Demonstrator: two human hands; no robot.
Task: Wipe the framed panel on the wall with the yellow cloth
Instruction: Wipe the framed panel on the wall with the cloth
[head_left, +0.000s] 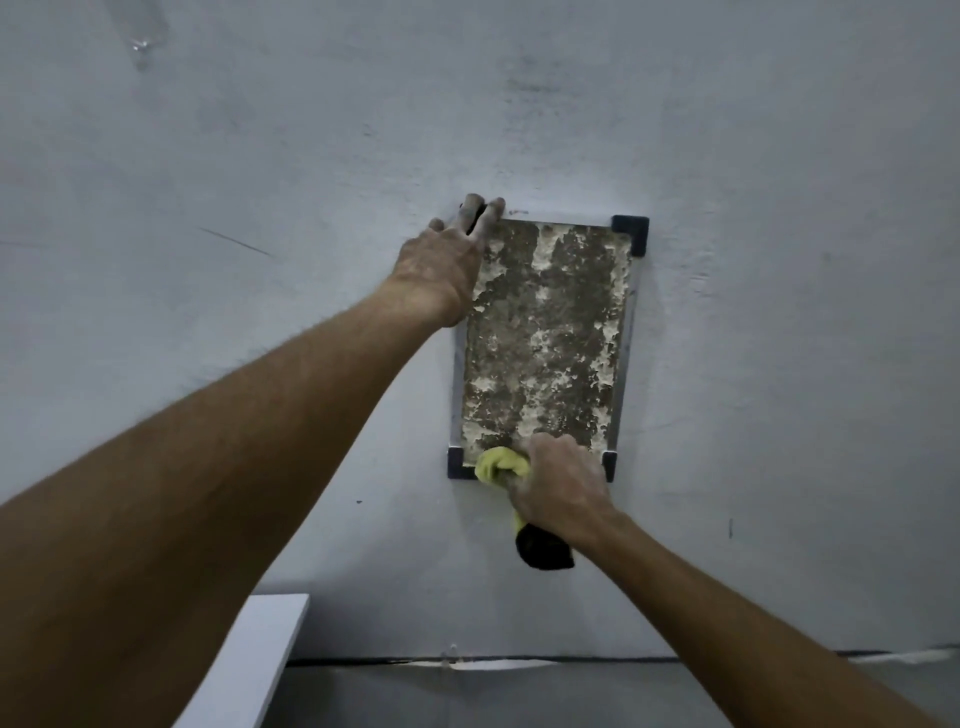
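A framed panel hangs on the grey wall, with a mottled brown and cream face, a thin metal frame and black corner caps. My left hand rests on its top left corner, fingers straight and reaching over the corner cap. My right hand grips a bunched yellow cloth against the panel's bottom edge, near the bottom left corner. A dark end of the cloth hangs below my right wrist.
The grey wall fills most of the view and has scuffs and scratches. A white board or shelf edge juts in at the bottom left. A dark seam runs where the wall meets the floor.
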